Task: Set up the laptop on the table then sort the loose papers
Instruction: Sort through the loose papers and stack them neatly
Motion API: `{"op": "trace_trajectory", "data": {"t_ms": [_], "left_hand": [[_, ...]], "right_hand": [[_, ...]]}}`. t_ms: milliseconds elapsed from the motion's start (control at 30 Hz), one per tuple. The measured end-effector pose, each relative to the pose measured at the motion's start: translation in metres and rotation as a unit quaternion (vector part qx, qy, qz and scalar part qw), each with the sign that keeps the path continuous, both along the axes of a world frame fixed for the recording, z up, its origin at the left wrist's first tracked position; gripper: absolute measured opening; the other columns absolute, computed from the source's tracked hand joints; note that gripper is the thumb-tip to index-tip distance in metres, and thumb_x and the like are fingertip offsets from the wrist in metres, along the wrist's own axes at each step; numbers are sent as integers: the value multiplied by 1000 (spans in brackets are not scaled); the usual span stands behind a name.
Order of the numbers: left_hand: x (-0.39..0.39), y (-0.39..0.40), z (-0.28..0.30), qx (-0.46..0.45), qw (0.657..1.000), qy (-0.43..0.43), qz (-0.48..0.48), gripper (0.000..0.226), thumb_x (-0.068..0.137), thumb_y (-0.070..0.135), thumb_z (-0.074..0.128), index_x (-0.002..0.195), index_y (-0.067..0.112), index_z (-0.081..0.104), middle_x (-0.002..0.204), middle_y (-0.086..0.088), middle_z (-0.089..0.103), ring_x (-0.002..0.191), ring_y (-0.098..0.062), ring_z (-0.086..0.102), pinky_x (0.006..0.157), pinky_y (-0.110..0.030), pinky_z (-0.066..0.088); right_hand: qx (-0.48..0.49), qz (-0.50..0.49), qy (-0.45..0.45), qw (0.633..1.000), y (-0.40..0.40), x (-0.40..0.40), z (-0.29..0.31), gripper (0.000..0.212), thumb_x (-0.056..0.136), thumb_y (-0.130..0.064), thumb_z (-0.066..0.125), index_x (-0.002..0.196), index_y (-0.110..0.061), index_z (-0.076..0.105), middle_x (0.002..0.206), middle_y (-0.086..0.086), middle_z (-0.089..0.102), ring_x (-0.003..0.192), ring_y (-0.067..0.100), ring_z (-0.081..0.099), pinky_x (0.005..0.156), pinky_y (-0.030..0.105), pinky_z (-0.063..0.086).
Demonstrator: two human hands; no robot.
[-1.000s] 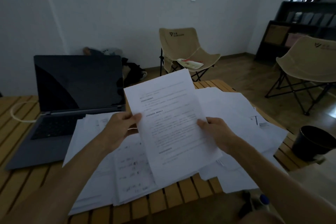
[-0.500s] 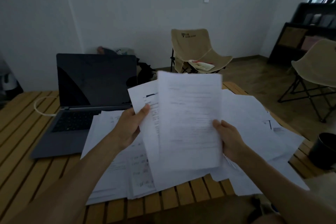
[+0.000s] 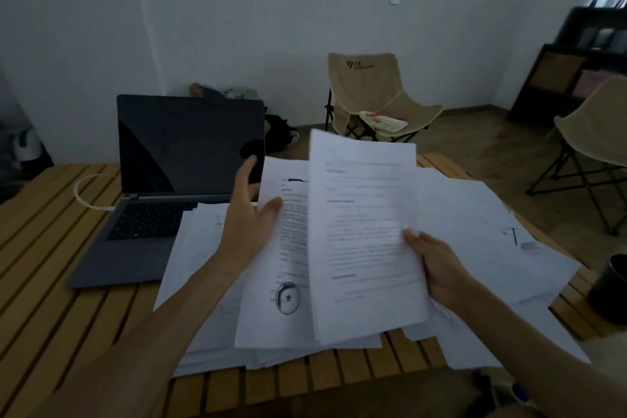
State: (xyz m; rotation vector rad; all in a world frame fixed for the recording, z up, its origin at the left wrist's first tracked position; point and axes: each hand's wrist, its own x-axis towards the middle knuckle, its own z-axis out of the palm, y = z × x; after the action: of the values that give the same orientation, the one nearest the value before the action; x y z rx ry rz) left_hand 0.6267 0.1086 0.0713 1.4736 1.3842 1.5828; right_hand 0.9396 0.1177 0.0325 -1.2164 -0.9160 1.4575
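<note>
Two bare, sleeveless forearms (image 3: 190, 299)

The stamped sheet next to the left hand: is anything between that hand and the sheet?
Nothing visible does. The left hand is open, its thumb already lying on the left edge of the stamped sheet. The right hand holds another sheet, which overlaps only the stamped sheet's right side.
</note>
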Motion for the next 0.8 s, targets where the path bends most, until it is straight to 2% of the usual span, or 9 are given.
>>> {"op": "trace_trajectory", "data": {"t_ms": [67,133,200,300,367,433,533,700,800], "left_hand": [[4,1,2,0,1000,25,1,28,98,10,52,121,23,62,109,9,67,99,-3,63,79,-20,49],[10,-1,5,-41,999,-22,-19,25,101,21,49,102,14,72,100,3,72,89,-5,63,77,-21,45],[12,-1,7,-61,997,-28,-28,28,99,30,53,100,10,73,95,3,72,84,-8,63,74,-21,45],[14,-1,7,-58,997,-12,-39,21,96,27,60,95,10,74,91,1,74,80,-9,67,71,-23,52],[16,-2,7,-57,997,-20,-43,24,95,23,63,84,5,73,81,-6,71,69,-12,60,65,-25,49],[18,-1,9,-66,996,-44,-43,26,91,24,68,82,0,71,78,-11,66,67,-12,56,63,-23,47],[18,-1,9,-89,993,-72,-35,28,87,26,73,83,-2,69,73,-4,63,66,-8,56,62,-18,48],[22,-1,7,-97,992,-74,-24,21,86,23,74,79,4,69,67,4,63,58,0,56,55,-12,46],[21,-2,8,-97,992,-78,-24,19,85,22,74,76,7,68,67,4,65,58,0,59,53,-12,47]], "right_hand": [[16,2,-2,1000,-1,-8,3,34,95,-23,61,122,-2,66,116,15,73,106,33,70,85,48,59],[26,5,2,1000,-3,-14,5,41,89,-27,65,122,-2,66,116,15,73,107,33,70,89,51,57],[26,15,8,1000,-4,-17,5,44,86,-29,65,122,-4,66,117,14,72,108,32,70,93,52,55],[18,31,10,999,-5,-17,4,35,96,-25,59,123,-5,65,119,13,72,109,32,69,94,52,55],[16,34,8,999,-6,-15,4,35,96,-26,59,123,-5,65,119,13,72,108,32,69,93,51,55],[20,29,9,999,-6,-14,6,40,92,-30,62,122,-4,66,117,12,72,107,30,70,90,48,57],[31,22,9,999,-6,-15,7,44,90,-32,63,121,0,65,114,12,73,102,27,72,83,41,60],[45,-5,-37,998,-7,-20,5,41,98,-29,58,116,8,61,111,22,70,96,35,69,93,59,53],[54,-23,-55,997,-7,-20,6,31,99,-27,58,108,1,68,101,14,73,90,30,70,87,51,59]]}}
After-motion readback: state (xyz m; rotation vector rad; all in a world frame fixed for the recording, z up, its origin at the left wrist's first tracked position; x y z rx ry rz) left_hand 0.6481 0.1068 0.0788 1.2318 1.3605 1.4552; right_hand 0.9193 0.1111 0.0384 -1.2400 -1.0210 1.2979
